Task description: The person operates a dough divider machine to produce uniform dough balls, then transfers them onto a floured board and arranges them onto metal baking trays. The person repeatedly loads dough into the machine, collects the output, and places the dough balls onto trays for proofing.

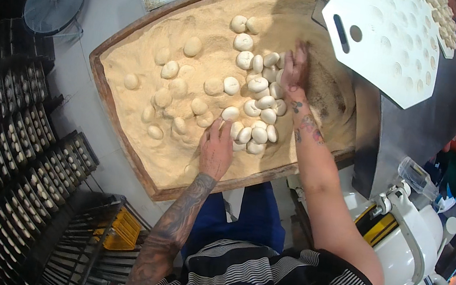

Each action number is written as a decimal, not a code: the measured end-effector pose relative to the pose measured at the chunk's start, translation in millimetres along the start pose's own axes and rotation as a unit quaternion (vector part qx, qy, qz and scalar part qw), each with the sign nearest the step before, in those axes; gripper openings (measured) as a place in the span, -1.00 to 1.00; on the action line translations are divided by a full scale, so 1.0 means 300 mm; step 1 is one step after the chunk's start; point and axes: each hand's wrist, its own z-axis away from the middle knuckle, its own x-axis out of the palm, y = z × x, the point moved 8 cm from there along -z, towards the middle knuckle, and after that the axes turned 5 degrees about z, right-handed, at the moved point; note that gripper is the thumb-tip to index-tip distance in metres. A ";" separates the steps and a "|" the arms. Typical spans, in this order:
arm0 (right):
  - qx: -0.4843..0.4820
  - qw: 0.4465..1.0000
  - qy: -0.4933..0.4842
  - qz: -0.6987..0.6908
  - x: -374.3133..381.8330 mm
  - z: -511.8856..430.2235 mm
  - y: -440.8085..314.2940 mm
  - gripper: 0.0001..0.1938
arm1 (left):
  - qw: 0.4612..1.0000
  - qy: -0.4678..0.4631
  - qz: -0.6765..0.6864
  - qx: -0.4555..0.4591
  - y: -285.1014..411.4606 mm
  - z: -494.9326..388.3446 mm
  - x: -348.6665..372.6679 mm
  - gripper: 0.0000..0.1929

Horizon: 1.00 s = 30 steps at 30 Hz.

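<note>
Before me is a wooden trough (121, 144) filled with pale yellow meal (136, 106). Several white dough balls (258, 84) are heaped between my two hands. My left hand (216, 145) reaches over the meal, its fingertips at the lower edge of a dough ball (230, 113); whether it grips the ball is unclear. My right hand (296, 68) lies along the right side of the heap, fingers extended and slightly blurred, against the upper balls. To the left, other dough balls (163, 97) sit scattered and coated in meal.
A white dimpled board (384, 42) overhangs the trough's right end, beside a metal worktop (407, 129). At lower right stands a white machine (407, 244). Racks of dough trays (28, 148), a yellow crate (122, 228) and a floor fan (54, 1) are to the left.
</note>
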 end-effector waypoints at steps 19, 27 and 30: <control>0.005 0.950 -0.297 -0.092 0.110 -0.184 -0.358 -0.34 | 0.948 0.263 0.176 -0.040 0.008 -0.117 -0.267 -0.55; 0.027 0.869 -0.494 -0.022 0.006 0.158 -0.253 -0.33 | 0.996 0.038 -0.030 0.072 -0.009 -0.297 -0.148 -0.60; 0.123 0.954 -0.272 -0.027 -0.144 0.106 -0.192 -0.38 | 0.994 -0.104 0.006 0.023 0.006 -0.127 -0.032 -0.64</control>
